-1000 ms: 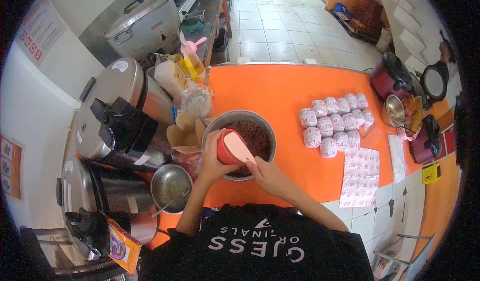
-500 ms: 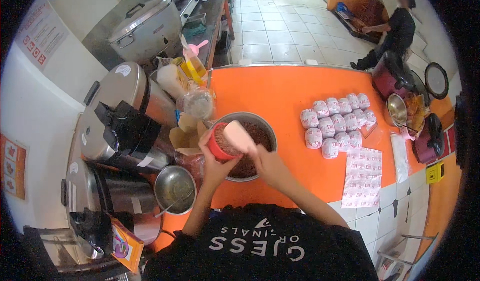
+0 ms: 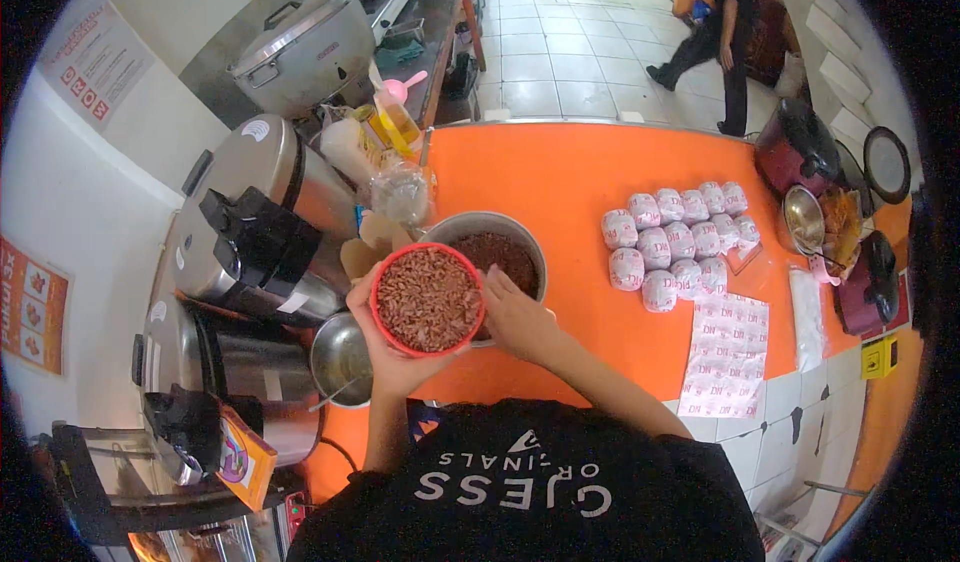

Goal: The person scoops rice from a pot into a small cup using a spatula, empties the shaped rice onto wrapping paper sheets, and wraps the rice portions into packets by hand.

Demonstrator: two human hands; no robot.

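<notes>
My left hand (image 3: 393, 364) is wrapped round a red bowl (image 3: 376, 323) from below and the side, tilting its mouth toward me. Reddish-brown cooked rice (image 3: 430, 297) fills it to the rim. Beside the bowl's right edge is my right hand (image 3: 522, 320), fingers bent together over the near side of a round metal pot (image 3: 540, 252). Whatever those fingers hold is hidden; the rice paddle seen earlier does not show clearly. More dark rice (image 3: 505, 252) lies in the pot, partly covered by the bowl and my right hand.
Several paper-wrapped portions (image 3: 680, 240) stand in rows on the orange table (image 3: 580, 352), with printed wrapping sheets (image 3: 726, 352) nearer me. A metal bowl (image 3: 340, 357) and large cookers (image 3: 235, 222) crowd the left. Maroon cookers (image 3: 795, 152) stand right. A person (image 3: 725, 42) walks beyond the table.
The red bowl has come toward me and tilted, showing its rice-filled top. My right hand has moved down beside it, and the paddle has gone from clear view. The other person has stood up.
</notes>
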